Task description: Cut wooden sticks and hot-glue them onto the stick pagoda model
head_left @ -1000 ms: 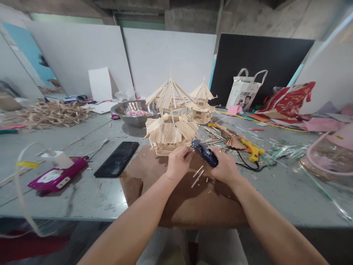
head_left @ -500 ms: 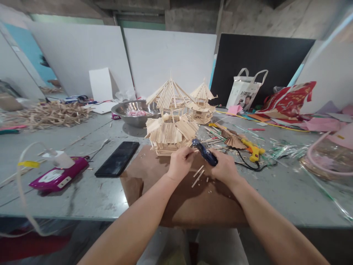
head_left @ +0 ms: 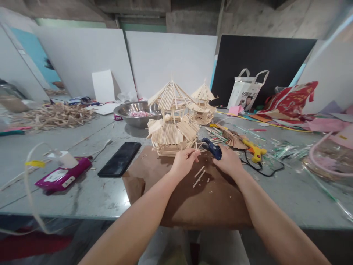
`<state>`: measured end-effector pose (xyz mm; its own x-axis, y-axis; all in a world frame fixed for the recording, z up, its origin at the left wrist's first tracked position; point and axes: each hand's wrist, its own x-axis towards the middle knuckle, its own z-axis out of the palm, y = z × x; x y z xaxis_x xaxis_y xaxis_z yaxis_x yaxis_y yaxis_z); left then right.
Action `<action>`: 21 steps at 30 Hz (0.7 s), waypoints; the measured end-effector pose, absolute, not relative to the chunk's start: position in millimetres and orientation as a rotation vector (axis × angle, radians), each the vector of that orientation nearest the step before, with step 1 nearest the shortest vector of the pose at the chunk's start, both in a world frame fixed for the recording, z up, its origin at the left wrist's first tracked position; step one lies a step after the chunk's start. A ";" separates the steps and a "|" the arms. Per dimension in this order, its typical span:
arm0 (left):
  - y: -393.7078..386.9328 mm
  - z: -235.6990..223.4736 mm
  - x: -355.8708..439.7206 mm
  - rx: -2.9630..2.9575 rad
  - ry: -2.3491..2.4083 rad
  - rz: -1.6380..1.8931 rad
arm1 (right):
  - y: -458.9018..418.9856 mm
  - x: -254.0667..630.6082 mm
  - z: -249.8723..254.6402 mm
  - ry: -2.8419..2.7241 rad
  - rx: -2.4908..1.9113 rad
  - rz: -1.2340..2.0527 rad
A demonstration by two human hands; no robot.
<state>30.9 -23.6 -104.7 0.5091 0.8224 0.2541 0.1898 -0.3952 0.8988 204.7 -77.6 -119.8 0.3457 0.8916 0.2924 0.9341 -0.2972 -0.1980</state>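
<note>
My left hand (head_left: 184,162) pinches a short thin wooden stick (head_left: 196,146) beside the base of a pagoda model (head_left: 171,121) built from wooden sticks. My right hand (head_left: 229,162) is closed round a dark blue glue gun (head_left: 212,148), its nozzle pointing left toward the stick. Both hands hover over a brown paper sheet (head_left: 190,195), where loose stick pieces (head_left: 199,176) lie just below them. A smaller stick pagoda (head_left: 203,103) stands behind the big one.
A black phone (head_left: 120,159) lies left of the paper, a magenta pack (head_left: 63,176) further left. A steel bowl (head_left: 135,114) and a stick pile (head_left: 55,115) sit behind. A yellow glue gun (head_left: 255,151) with black cord and paper scraps lie right. A white bag (head_left: 246,92) stands at the back.
My right hand has shifted right and away with the blue glue gun, turning it flatter. My left hand has moved slightly up with the stick, fingers now extended in a pinch.
</note>
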 end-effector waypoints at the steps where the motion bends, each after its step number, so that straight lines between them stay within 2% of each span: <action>1: -23.4 -104.7 30.8 1.892 0.842 0.898 | -76.8 205.3 -121.2 -1.621 -2.312 -0.179; 7: -24.3 -101.1 29.2 2.102 0.848 0.884 | -72.5 210.3 -128.0 -1.588 -2.307 -0.147; 11: -27.5 -100.9 29.2 2.238 0.880 0.822 | -74.2 204.4 -122.4 -1.575 -1.865 -0.141; 15: -29.7 -104.3 30.2 2.426 0.870 0.757 | -83.6 185.6 -112.8 -1.687 -1.427 0.014; 21: -31.2 -106.2 29.7 2.507 0.856 0.681 | -90.8 173.2 -111.4 -1.626 -1.376 0.225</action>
